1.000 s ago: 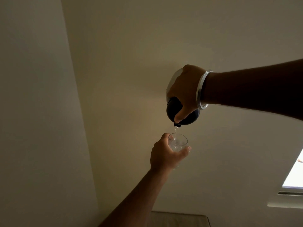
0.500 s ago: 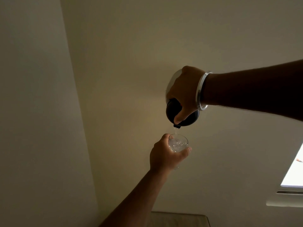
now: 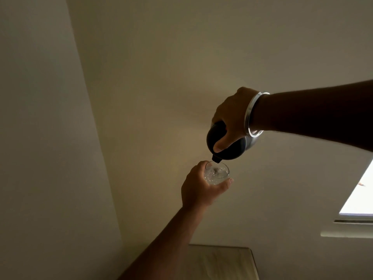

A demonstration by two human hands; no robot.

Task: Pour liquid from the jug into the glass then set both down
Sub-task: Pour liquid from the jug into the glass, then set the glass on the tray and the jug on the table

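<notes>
My right hand [image 3: 232,118] grips a dark jug with a steel body [image 3: 232,148], tipped steeply so its black spout points down. The spout sits just over the rim of a clear glass [image 3: 217,173], which holds bubbling clear liquid. My left hand [image 3: 198,188] is wrapped around the glass from below and from the left, thumb at the right side. Both are held up in the air in front of a plain wall. A metal bangle [image 3: 252,116] circles my right wrist.
A pale wall fills the background, with a corner edge [image 3: 96,138] running down the left. A bright window and its sill [image 3: 347,229] are at the lower right. The top of a light cushion or piece of furniture [image 3: 222,261] shows at the bottom.
The jug's spout has dropped closer to the glass rim, and the liquid level in the glass has risen. Both hands keep their grips and stay nearly in place.
</notes>
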